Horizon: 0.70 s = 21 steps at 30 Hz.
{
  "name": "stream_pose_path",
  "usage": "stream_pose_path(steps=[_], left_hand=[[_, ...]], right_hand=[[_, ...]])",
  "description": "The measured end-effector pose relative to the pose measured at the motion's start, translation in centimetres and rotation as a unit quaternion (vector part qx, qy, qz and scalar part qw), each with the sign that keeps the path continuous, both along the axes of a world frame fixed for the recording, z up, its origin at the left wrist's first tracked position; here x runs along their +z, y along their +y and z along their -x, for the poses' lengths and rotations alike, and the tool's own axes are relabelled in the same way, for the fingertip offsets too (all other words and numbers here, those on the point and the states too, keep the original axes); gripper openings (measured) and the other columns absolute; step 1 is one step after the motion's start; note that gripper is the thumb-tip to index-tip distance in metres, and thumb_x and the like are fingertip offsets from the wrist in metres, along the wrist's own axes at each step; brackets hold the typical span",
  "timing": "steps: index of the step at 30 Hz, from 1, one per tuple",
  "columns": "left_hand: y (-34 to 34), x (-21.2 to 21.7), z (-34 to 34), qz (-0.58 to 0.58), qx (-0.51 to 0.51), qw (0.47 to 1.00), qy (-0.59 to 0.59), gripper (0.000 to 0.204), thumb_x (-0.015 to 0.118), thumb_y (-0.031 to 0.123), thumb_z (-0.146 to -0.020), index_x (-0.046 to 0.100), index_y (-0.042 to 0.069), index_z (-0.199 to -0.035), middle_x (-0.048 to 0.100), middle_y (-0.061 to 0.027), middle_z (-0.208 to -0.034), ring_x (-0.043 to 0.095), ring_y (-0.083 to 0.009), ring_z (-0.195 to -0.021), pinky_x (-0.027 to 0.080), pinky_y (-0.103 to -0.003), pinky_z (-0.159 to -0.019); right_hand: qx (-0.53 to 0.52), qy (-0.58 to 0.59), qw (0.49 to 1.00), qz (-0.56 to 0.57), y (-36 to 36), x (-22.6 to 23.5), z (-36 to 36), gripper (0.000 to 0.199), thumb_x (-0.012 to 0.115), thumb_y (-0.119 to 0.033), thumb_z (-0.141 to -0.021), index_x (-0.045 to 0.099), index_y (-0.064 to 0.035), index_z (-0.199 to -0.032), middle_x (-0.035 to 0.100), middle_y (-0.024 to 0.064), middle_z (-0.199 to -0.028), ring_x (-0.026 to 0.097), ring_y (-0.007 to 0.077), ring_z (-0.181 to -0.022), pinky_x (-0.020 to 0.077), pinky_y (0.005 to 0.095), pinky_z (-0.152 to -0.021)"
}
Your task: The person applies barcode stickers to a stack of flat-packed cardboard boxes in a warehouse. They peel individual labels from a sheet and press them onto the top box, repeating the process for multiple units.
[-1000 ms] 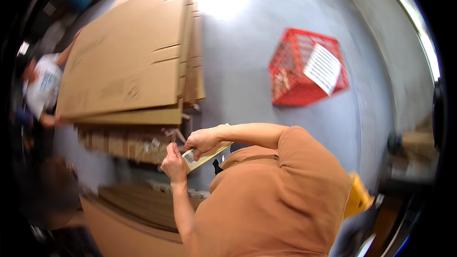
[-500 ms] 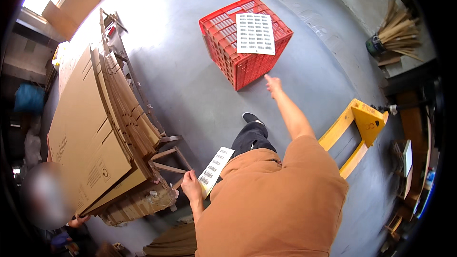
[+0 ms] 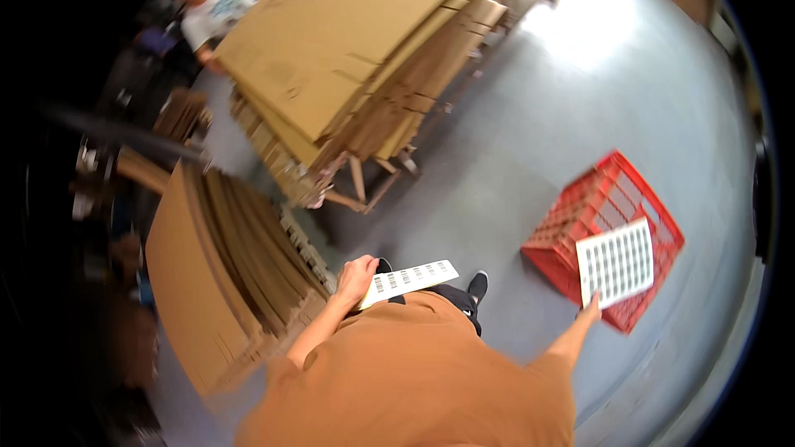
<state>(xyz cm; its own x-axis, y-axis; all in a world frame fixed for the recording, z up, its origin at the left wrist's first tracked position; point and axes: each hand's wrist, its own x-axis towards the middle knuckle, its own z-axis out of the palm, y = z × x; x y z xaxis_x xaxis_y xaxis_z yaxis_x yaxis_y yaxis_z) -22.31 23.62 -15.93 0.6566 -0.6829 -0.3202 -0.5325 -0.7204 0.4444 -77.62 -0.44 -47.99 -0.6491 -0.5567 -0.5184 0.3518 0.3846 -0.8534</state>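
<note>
A person in a brown shirt stands on a grey concrete floor (image 3: 513, 157). The left hand (image 3: 356, 277), at lower centre, has its fingers closed round one end of a white label sheet (image 3: 410, 278). The right hand (image 3: 591, 306) reaches to lower right, fingertips extended and loose at the lower edge of a second white label sheet (image 3: 616, 261) lying on the red plastic crate (image 3: 580, 219). Whether anything else sits in the crate cannot be told. Flat cardboard stacks (image 3: 348, 58) fill the upper left, where another person (image 3: 211, 12) works.
</note>
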Motion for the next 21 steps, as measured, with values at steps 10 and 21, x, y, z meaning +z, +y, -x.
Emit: stream_pose_path(steps=[10, 21], left_hand=[[2.8, -2.6, -3.9, 0.012, 0.034, 0.998, 0.057, 0.031, 0.054, 0.034, -0.094, 0.067, 0.006, -0.092, 0.067, -0.0169, -0.083, 0.064, -0.0377, -0.08, 0.05, -0.044, -0.071], [13.4, -5.5, -25.6, 0.101, 0.002, 0.992, 0.077, 0.027, 0.055, 0.028, -0.094, 0.065, 0.003, -0.089, 0.067, -0.02, -0.086, 0.063, -0.0419, -0.082, 0.05, -0.049, -0.07]], right_hand=[[0.0, -0.065, 0.994, -0.085, 6.4, 9.7, -7.7, 0.029, 0.073, -0.028, -0.082, 0.062, -0.0158, -0.106, 0.058, -0.0008, -0.08, 0.043, 0.0089, -0.05, 0.0285, 0.0219, -0.039], [0.099, 0.05, 0.994, -0.016, 18.3, 12.1, -32.5, 0.02, 0.068, -0.011, -0.081, 0.061, -0.0025, -0.097, 0.06, 0.0021, -0.084, 0.051, 0.0142, -0.06, 0.0376, 0.0309, -0.047]])
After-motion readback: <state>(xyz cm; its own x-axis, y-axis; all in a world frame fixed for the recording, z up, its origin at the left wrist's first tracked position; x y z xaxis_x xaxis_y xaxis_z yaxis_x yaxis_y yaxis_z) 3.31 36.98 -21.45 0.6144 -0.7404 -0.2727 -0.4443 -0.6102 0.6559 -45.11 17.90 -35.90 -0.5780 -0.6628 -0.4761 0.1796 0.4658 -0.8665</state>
